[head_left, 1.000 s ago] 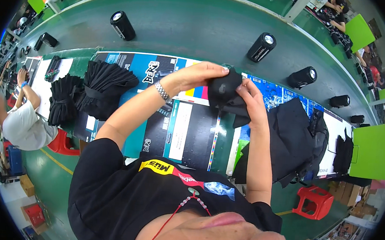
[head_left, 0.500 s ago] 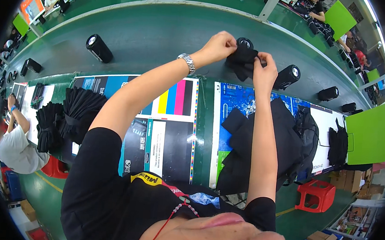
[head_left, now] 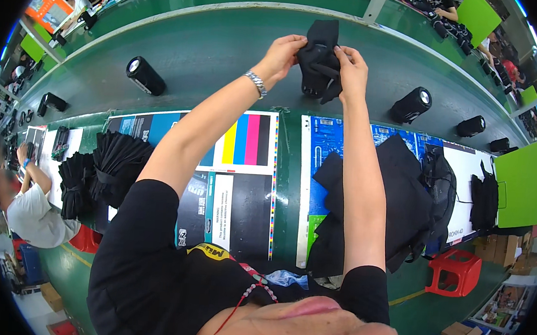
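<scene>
Both my hands are raised over the green work surface, holding a black cloth bag [head_left: 323, 37] between them. My left hand [head_left: 284, 53] pinches the bag's left edge, and my right hand [head_left: 352, 72] pinches its right edge. The cloth stands up above my fingers and hangs in folds below them. It covers most of a black cylindrical speaker [head_left: 311, 85], whose lower part shows beneath the folds. To the right of my right hand, another black speaker [head_left: 411, 105] with a round, light-marked end lies tilted on the surface.
Further speakers rest on the green surface [head_left: 226, 59], one at the left [head_left: 145, 75] and one at the right [head_left: 470, 126]. Bundled black cloth bags [head_left: 119, 166] lie left, and a loose black cloth pile [head_left: 378, 206] lies right. A co-worker [head_left: 35, 207] sits at far left.
My hands have moved left and drawn apart with the bag. The cloth, crumpled before, now stands taller over the speaker, whose round end is hidden. Neighbouring speakers appear shifted slightly right.
</scene>
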`<state>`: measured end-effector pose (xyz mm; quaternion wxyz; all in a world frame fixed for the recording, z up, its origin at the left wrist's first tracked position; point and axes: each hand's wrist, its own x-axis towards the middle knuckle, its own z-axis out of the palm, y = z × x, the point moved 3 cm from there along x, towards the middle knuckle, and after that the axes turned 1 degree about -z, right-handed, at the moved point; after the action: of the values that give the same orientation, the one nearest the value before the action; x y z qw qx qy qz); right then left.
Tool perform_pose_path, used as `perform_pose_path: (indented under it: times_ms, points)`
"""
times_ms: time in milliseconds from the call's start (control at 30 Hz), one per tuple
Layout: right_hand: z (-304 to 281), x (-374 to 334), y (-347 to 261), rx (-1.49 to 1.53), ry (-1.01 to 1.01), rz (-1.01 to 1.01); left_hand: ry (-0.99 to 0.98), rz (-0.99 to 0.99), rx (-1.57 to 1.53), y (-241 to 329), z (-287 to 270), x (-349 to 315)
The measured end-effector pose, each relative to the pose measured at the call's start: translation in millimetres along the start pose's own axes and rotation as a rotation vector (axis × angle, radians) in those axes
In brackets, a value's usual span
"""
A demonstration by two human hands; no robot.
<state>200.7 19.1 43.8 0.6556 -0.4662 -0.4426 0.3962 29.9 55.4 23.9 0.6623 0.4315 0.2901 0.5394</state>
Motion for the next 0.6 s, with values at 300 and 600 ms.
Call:
perform_pose_path:
  times_ms: [300, 600]
  points:
    - [26, -11, 34, -0.419, -0.200, 0.129, 0.298, -0.383, -0.169, -11, -49, -59]
    - [-4, -7, 32, -0.793, -0.293, 0.116, 0.171, -0.390, 0.251, -2, -45, -40]
